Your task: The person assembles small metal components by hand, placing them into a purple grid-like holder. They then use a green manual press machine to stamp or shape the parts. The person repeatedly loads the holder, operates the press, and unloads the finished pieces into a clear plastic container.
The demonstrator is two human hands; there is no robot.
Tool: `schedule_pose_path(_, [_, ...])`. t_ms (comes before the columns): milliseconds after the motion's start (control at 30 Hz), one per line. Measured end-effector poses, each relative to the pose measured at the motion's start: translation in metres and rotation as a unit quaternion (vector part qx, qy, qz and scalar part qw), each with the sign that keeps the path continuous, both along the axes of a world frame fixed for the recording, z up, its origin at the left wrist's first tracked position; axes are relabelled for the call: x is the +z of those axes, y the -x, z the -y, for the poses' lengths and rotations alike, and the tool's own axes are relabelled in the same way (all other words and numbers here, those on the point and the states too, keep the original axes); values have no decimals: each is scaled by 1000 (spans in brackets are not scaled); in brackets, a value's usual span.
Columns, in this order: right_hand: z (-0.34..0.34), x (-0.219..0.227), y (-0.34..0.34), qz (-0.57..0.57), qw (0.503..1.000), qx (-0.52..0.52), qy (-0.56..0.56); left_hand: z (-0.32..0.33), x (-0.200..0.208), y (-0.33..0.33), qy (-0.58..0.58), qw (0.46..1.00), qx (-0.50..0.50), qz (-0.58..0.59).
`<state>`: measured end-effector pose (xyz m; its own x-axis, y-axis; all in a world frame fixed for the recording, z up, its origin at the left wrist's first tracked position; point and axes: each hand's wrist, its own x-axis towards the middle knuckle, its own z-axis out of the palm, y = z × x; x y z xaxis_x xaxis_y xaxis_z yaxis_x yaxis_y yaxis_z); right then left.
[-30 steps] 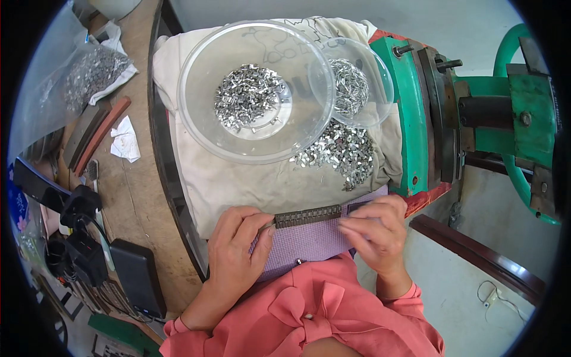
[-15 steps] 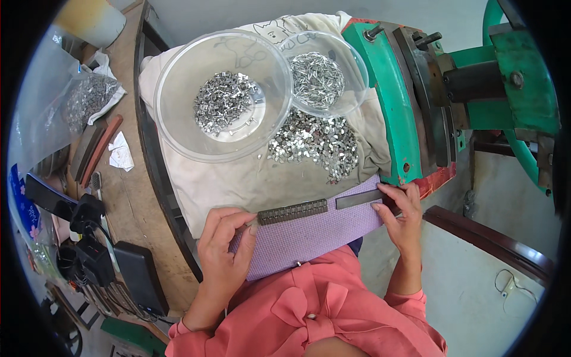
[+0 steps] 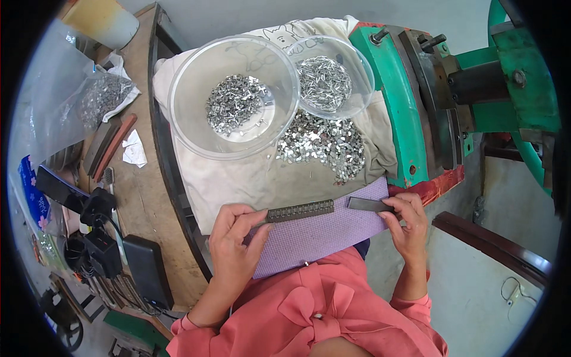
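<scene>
Head view: left fingers (image 3: 250,221) pinch a ridged bar (image 3: 300,211), right fingers (image 3: 405,208) a flat strip (image 3: 364,204), apart between the hands; how full the bar is, unclear; loose metal pieces (image 3: 321,146) lie heaped beyond.

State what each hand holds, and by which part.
Left hand: the dark slotted bar, by its left end. Right hand: the flat dark strip, by its right end.

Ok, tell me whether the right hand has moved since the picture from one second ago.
Yes: judged against the green metal frame, the right hand has shifted rightward, away from the notched dark strip.
</scene>
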<state>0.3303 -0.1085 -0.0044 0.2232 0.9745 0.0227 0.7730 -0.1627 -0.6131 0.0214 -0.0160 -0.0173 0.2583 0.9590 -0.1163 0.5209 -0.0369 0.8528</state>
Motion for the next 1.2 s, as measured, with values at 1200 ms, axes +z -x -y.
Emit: schedule_pose_path(1200, [-20, 7, 31, -10, 996, -32, -80, 3, -11, 2, -52, 997, -27, 41])
